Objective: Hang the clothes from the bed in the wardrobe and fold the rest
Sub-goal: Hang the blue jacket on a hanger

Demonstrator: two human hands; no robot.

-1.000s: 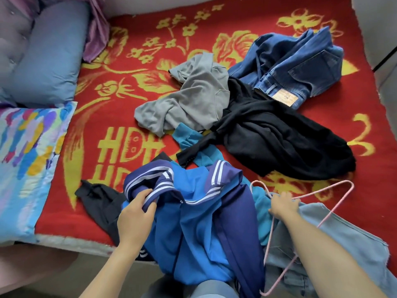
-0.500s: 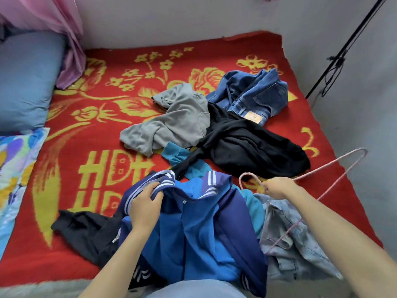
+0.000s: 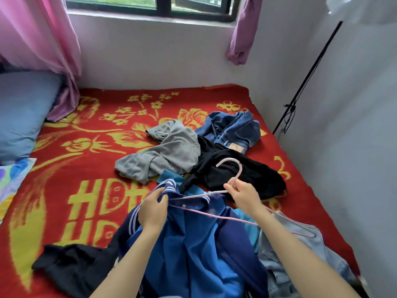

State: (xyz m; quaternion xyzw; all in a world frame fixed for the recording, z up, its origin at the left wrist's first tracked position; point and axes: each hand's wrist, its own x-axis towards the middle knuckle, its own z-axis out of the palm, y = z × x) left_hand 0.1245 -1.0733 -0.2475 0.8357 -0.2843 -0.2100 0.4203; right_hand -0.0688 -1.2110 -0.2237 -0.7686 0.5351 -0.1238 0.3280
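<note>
Left hand [image 3: 153, 214] grips blue jacket [image 3: 193, 250] at its striped collar, over the bed [image 3: 64, 190] edge. Right hand [image 3: 245, 195] pinches pink hanger [image 3: 214, 216] below its hook; hanger's long axis lies across the collar opening, left tip nearest left hand.

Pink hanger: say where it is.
Head view, centre-right: the right hand pinches the hanger below its hook, above the blue jacket that the left hand grips.

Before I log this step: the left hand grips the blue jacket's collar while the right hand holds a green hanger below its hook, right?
Head view: the hanger is pink, not green. The rest holds: left hand on the blue jacket collar, right hand below the hook.
</note>
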